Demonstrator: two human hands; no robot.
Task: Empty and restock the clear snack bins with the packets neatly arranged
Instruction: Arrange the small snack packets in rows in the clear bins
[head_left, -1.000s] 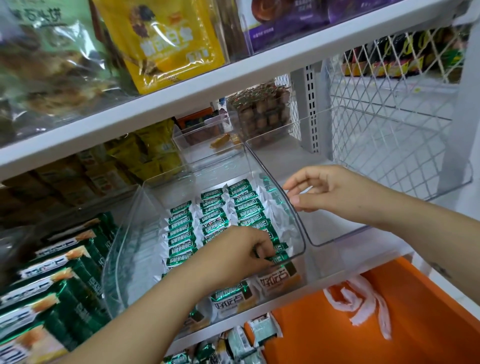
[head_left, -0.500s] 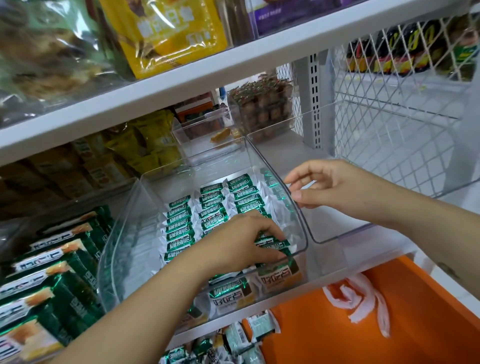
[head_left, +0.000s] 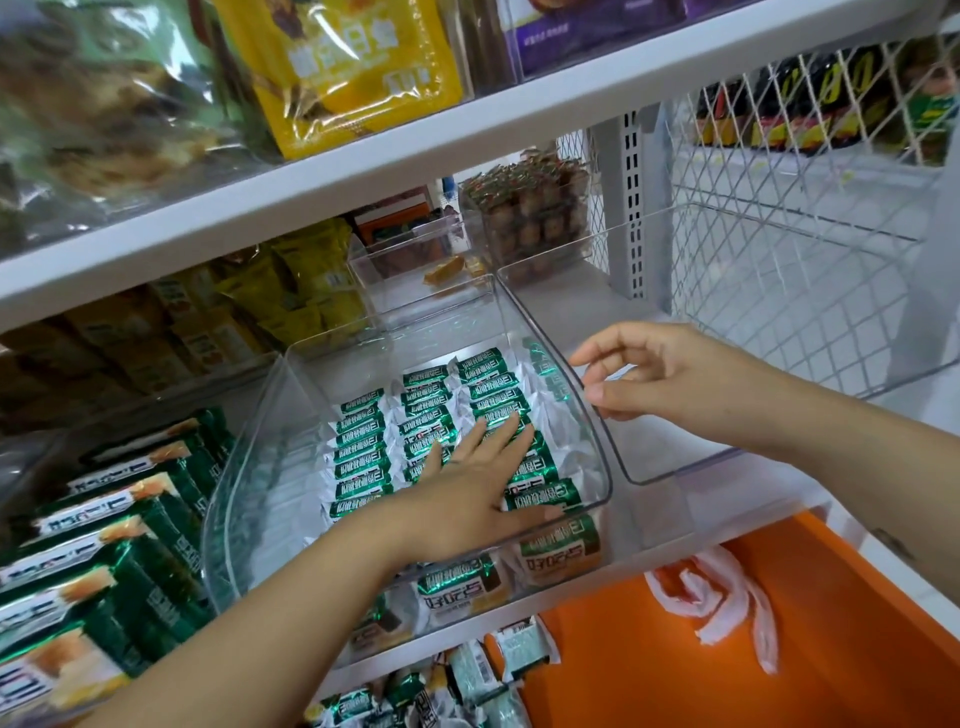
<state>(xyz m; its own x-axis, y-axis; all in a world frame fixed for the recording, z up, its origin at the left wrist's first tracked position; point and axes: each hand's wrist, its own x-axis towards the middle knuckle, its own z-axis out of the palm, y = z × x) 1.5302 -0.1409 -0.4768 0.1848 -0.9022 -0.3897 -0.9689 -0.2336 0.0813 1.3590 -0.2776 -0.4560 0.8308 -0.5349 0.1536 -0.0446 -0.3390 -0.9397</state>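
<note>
In the head view, both forearms run out of the picture at the bottom and right edges. The left hand (head_left: 478, 483) covers the near part of the middle and right rows of green packets (head_left: 426, 410), so how they lie under the palm is hidden. The clear bin (head_left: 249, 493) is see-through and full of glare. Its right wall is hard to separate from the second clear bin (head_left: 649, 470) just beside it. The print on the packets is too blurred to read. Larger green packs (head_left: 104, 519) at the left are cut off by the frame.

The clear bin sits on the middle shelf (head_left: 727, 512), its long axis running from the person back into the shelving and its low front lip at the shelf's front edge. Inside, the packets lie in three rows that run front to back. Each packet's long axis lies crosswise, left to right, slightly tilted. More packets show through the front wall.

The left hand lies flat with its fingers straight, pressing on the packets and gripping nothing. The right hand (head_left: 675, 379) is at the rim of the bin's right wall, fingers curled above the thumb with a gap between. Whether it grips the rim cannot be told. An orange crate (head_left: 805, 665) sits below.
</note>
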